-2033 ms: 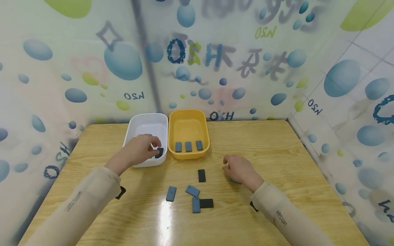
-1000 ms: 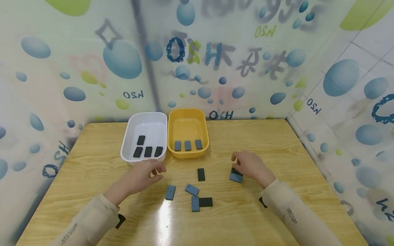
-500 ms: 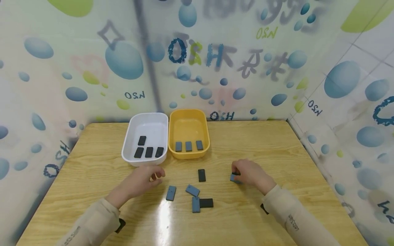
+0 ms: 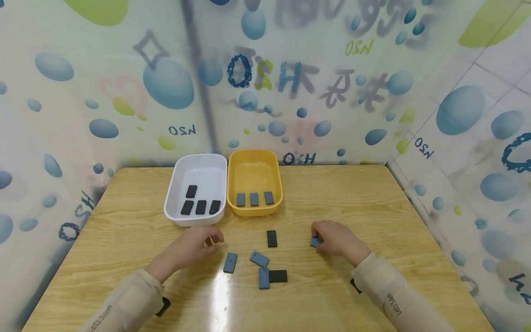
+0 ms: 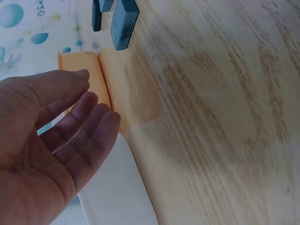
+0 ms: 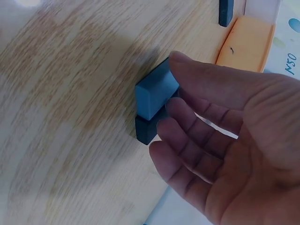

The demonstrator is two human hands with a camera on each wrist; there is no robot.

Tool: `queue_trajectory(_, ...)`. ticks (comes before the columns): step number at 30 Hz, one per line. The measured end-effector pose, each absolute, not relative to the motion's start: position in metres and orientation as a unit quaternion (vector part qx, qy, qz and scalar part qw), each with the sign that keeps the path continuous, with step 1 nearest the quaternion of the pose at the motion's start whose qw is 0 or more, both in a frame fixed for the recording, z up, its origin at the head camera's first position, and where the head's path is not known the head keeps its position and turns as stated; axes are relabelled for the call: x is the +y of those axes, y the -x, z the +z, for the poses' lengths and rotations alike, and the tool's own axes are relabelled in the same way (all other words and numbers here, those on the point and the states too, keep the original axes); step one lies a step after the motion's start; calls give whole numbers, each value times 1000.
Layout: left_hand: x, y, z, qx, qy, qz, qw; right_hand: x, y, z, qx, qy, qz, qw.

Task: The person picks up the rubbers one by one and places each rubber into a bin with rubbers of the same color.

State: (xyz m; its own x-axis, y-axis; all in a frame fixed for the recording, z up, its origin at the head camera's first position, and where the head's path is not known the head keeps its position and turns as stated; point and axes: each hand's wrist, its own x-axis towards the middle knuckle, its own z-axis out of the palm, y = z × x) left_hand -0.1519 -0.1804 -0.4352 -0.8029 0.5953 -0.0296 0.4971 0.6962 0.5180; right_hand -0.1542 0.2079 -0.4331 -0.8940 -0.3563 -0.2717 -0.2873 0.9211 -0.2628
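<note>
My left hand [image 4: 191, 244] hovers just in front of the white tray, fingers loosely curled around nothing. In the left wrist view its thumb and fingertips [image 5: 110, 123] stand apart. On the table's right side, my right hand [image 4: 337, 237] is at a blue block [image 4: 315, 241]. The right wrist view shows this blue block [image 6: 154, 91] lying against a black block [image 6: 147, 129]. The right thumb overlaps the blue one's end and the fingers are beside the black one; whether they grip is unclear. The black block is hidden in the head view.
The white tray [image 4: 174, 216] has several black blocks; the yellow tray [image 4: 255, 212] beside it holds 3 blue ones. Mid-table lie a black block [image 4: 271, 239], blue blocks [image 4: 230, 262] [image 4: 259, 258] [image 4: 263, 278] and another black block [image 4: 279, 276]. A patterned wall [image 4: 265, 120] stands behind.
The left hand let go of a black block in the white tray and drew back toward me. The right hand came down over the blue and black pair, covering the black one.
</note>
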Motion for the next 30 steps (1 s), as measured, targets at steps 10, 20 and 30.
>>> queue_trajectory(10, -178, 150, -434, 921, -285, 244, 103, 204, 152, -436, 970, 170, -91, 146)
queue_trajectory(20, -178, 149, -437, 920, -287, 249, 91, 200, 151, -438, 973, 162, -80, 146)
queue_trajectory(30, -177, 150, -436, 919, -295, 246, 89, 199, 150, -436, 974, 161, -75, 144)
